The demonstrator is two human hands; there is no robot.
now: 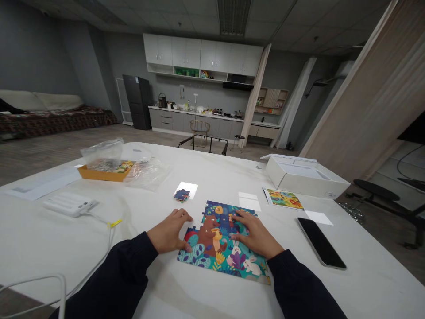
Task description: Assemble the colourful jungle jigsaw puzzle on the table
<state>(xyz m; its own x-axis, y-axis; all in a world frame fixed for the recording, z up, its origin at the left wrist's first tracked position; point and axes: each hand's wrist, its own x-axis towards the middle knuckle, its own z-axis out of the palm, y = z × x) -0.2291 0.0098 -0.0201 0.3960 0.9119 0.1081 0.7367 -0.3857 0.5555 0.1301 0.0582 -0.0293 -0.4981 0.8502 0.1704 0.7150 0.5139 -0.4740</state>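
My left hand (pixel 171 231) lies flat with fingers loosely spread on the left edge of the jigsaw puzzle (pixel 223 243), holding nothing. My right hand (pixel 254 235) presses palm-down on its upper right part, fingers spread over the joined pieces. The puzzle lies on the white table (pixel 199 177) between and under both hands. A small pile of loose pieces (pixel 181 195) sits just beyond my left hand. A black phone (pixel 321 243) lies to the right of my right hand.
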